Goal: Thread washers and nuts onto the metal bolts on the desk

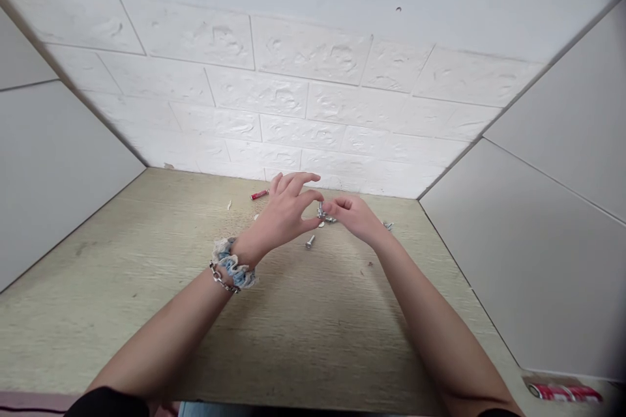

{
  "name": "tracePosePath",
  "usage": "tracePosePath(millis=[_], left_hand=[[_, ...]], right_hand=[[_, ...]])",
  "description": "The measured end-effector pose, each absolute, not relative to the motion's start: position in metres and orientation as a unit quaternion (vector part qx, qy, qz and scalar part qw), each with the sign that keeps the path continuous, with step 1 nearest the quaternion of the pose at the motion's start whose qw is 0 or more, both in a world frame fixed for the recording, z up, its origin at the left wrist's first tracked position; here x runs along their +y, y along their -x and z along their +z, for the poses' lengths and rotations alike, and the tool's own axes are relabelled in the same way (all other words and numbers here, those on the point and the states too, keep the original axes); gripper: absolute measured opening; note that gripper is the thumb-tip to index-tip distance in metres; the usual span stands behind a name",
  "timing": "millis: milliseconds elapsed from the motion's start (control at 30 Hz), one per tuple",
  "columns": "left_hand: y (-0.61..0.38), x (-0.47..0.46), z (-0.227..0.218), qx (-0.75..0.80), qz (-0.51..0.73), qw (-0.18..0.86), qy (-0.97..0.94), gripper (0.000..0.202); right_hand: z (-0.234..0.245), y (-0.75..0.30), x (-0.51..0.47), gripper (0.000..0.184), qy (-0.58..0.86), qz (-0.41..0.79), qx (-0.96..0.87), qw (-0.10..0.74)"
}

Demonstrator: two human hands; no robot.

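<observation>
My left hand (289, 210) pinches a small silver bolt (321, 210) upright between thumb and index finger, its other fingers raised and spread. From the other side, the closed fingertips of my right hand (353, 216) meet the same bolt; whether a nut is on it is too small to tell. Just below the fingers, more metal hardware (331, 220) lies on the wooden tabletop (274, 326). A loose bolt (310, 242) rests nearer to me. Past my right wrist, a few silver pieces (388, 225) are partly hidden.
A red battery (259, 195) lies behind my left hand. Red cylindrical batteries (565, 393) sit at the lower right corner. A white brick-patterned wall (323, 104) closes off the back, with grey panels (548, 241) at the sides. Small scraps (370, 264) dot the table.
</observation>
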State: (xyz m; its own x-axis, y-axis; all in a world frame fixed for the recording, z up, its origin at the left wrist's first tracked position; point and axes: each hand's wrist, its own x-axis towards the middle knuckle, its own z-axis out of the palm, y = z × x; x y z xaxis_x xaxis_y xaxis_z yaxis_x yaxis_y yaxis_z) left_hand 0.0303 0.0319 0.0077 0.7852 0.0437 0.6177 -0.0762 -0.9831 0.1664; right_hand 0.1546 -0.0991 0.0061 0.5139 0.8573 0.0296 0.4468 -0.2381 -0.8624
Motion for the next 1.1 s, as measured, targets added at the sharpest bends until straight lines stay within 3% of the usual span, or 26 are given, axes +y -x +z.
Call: tracePosePath(millis=[100,200,300,433,633,800,933,1100], left_hand=[[-0.031,0.034,0.006,-0.046,0.301,0.108,-0.946,0.019],[-0.032,0.037,0.004,-0.057,0.285,0.126,-0.948,0.024],[-0.033,0.039,0.002,-0.055,0.287,0.145,-0.945,0.028],[-0.033,0.037,0.003,-0.061,0.298,0.138,-0.943,0.027],[-0.032,0.032,0.008,-0.074,0.311,0.121,-0.940,0.022],[-0.031,0.033,0.010,-0.066,0.294,0.132,-0.944,0.024],[-0.031,0.033,0.011,-0.057,0.282,0.145,-0.947,0.024],[-0.030,0.031,0.012,-0.069,0.282,0.141,-0.946,0.023]], right_hand=[[0.013,-0.151,-0.104,0.046,0.805,0.182,-0.442,0.352],[0.018,-0.160,-0.111,0.040,0.869,0.057,-0.408,0.275],[0.023,-0.166,-0.116,0.035,0.878,0.018,-0.389,0.279],[0.024,-0.155,-0.112,0.047,0.845,0.098,-0.426,0.308],[0.024,-0.143,-0.107,0.048,0.849,0.132,-0.442,0.257],[0.031,-0.168,-0.122,0.031,0.913,0.007,-0.355,0.201],[0.031,-0.179,-0.124,0.034,0.906,-0.006,-0.315,0.283],[0.022,-0.168,-0.111,0.055,0.782,0.221,-0.340,0.472]])
